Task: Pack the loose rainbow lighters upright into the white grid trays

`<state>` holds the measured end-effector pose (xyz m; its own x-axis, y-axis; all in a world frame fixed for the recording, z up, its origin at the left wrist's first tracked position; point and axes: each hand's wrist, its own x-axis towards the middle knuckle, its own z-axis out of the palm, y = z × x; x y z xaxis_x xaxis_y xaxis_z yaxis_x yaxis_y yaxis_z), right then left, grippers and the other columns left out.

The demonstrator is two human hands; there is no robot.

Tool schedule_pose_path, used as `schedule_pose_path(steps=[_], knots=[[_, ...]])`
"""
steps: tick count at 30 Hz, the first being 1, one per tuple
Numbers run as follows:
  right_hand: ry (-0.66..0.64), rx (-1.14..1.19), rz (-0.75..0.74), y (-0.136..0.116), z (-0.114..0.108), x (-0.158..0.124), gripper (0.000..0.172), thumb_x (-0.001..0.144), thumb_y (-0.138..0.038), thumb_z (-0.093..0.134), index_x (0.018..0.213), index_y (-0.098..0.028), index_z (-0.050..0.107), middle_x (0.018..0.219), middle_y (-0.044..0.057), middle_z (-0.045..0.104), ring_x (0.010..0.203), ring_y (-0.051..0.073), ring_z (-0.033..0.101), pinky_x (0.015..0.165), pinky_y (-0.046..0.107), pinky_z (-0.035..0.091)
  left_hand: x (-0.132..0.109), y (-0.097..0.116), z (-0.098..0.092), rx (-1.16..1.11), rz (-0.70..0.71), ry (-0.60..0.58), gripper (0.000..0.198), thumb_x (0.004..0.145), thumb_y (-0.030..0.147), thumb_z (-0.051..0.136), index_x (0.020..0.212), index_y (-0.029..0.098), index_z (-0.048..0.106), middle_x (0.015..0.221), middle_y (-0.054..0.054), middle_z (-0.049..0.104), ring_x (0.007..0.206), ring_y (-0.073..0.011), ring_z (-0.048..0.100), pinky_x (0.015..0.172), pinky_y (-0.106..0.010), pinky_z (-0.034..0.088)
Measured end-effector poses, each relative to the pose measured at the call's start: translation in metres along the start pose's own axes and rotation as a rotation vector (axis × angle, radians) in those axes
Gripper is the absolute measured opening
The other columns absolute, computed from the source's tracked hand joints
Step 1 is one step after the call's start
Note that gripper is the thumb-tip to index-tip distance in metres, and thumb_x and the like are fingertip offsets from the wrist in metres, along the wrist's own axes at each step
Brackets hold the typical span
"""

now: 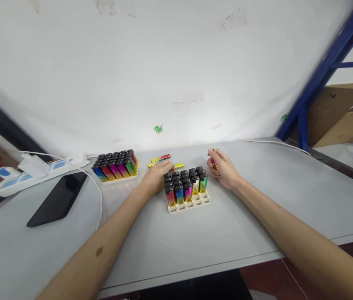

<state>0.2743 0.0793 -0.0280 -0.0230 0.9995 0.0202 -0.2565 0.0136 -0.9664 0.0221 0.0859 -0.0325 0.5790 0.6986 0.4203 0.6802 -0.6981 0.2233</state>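
My right hand point(223, 167) is closed around a lighter point(215, 160), its dark and golden side showing between the fingers, to the right of a cream tray point(190, 207). Several metallic-coloured lighters with black tops stand upright in that tray, among them a red one point(170, 196), a blue one point(179, 194) and a green one point(203, 183). The front row of holes is bare. My left hand point(158, 176) is curled at the tray's left rear, beside loose lighters; its fingertips are hidden. Behind it lie a red-and-yellow lighter point(160, 158) and a yellow one point(179, 166).
A second tray point(123, 179) full of upright lighters stands at the left rear. Further left are a black phone point(58, 199) and a white power strip point(38, 173) with a plug and cable point(101, 198). A white wall backs the grey table; cardboard boxes point(335, 112) stand at the right.
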Motion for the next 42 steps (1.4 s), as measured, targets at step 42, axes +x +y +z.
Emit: schedule_pose_path(steps=[42], knots=[[-0.01, 0.034, 0.118, -0.005, -0.004, -0.007, 0.056, 0.086, -0.063, 0.045, 0.052, -0.022, 0.026, 0.044, -0.008, 0.016, 0.039, 0.007, 0.009, 0.038, 0.025, 0.007, -0.006, 0.006, -0.004, 0.146, -0.149, 0.011, 0.017, 0.08, 0.008, 0.052, 0.087, 0.021, 0.061, 0.092, -0.006, 0.066, 0.091, -0.0228, 0.06, 0.081, -0.036, 0.045]])
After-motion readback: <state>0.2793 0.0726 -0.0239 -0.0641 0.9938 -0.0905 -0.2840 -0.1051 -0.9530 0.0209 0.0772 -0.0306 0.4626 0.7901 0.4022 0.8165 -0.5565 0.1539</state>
